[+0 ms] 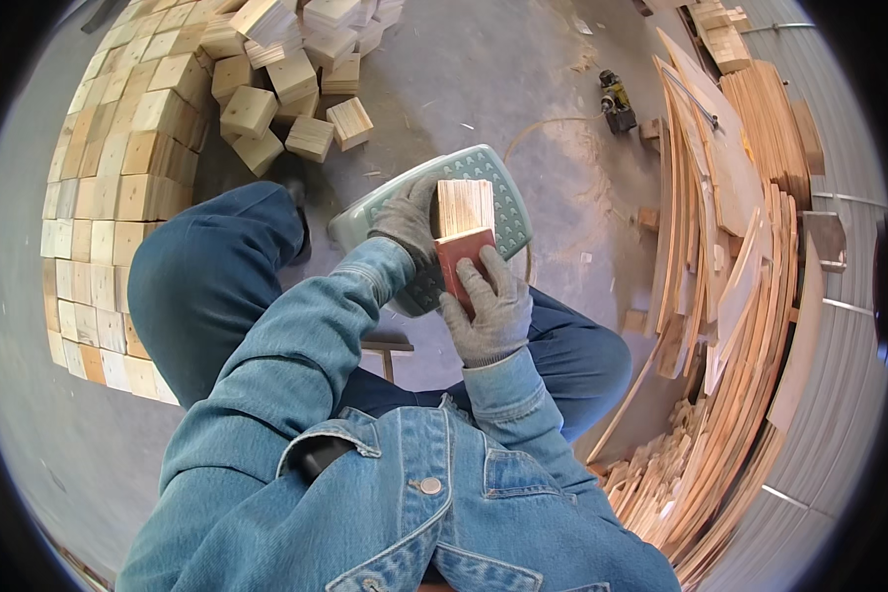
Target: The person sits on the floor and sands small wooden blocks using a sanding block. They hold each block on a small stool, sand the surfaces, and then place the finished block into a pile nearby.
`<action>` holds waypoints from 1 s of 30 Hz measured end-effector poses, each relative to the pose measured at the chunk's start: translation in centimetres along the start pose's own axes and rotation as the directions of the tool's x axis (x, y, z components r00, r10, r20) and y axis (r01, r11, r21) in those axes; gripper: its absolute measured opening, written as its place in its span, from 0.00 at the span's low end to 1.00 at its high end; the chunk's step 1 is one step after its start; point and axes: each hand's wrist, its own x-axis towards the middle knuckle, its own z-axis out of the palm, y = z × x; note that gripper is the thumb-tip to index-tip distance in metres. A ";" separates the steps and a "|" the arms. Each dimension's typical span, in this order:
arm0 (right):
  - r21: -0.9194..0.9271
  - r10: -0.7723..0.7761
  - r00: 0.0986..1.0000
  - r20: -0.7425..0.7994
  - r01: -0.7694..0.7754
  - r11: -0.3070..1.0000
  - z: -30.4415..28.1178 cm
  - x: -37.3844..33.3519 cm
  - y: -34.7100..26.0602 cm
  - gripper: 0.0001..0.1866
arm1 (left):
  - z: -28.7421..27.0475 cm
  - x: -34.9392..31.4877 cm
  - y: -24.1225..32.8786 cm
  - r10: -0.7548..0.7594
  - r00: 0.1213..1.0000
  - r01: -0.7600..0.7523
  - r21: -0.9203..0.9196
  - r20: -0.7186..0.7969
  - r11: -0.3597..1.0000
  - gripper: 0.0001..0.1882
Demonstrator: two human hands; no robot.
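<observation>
My left hand [407,222], in a grey glove, is closed around the left side of a pale wooden block [466,205] above a grey-green plastic step stool [508,202] with a patterned top. In my right hand [491,308], gloved as well, is a flat reddish-brown piece of sandpaper [460,259], pressed to the near face of the block. The fingers of my right hand lie over it, with the thumb at its near left. The underside of the block is hidden, so I cannot tell whether it rests on the stool.
A neat stack of wooden blocks [104,242] stands at the left. Loose blocks [294,79] lie heaped beyond my left knee. A yellow-and-black cordless drill [617,104] is on the concrete floor at the far right. Planks and offcuts [760,276] line the right side.
</observation>
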 end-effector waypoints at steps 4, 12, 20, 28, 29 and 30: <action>-0.028 -0.049 0.991 -0.125 0.046 0.999 2.2 6.7 0.8 0.27 | 0.1 0.1 -1.0 0.074 0.997 -0.075 -0.123 -0.016 0.990 0.56; -0.012 0.072 0.994 -0.080 -0.073 0.997 3.6 14.1 1.7 0.27 | 2.1 1.7 -1.7 0.208 0.977 -0.213 -0.104 -0.054 0.971 0.56; -0.022 -0.003 1.000 0.018 0.003 1.000 -0.2 -0.2 -0.2 0.30 | 1.1 0.4 -1.3 0.124 0.989 -0.131 -0.094 -0.078 0.987 0.57; 0.010 0.087 0.988 -0.126 -0.087 0.996 3.7 13.1 3.7 0.26 | 1.8 1.0 -1.2 0.126 0.991 -0.128 -0.055 -0.039 0.990 0.60; 0.021 0.171 0.982 -0.084 -0.170 0.985 4.0 15.0 4.3 0.26 | 2.0 1.3 -1.5 0.136 0.990 -0.136 -0.028 -0.027 0.990 0.60; 0.028 0.255 0.966 -0.041 -0.254 0.967 4.1 16.0 4.6 0.27 | 1.9 1.3 -1.2 0.140 0.990 -0.141 -0.030 -0.029 0.990 0.60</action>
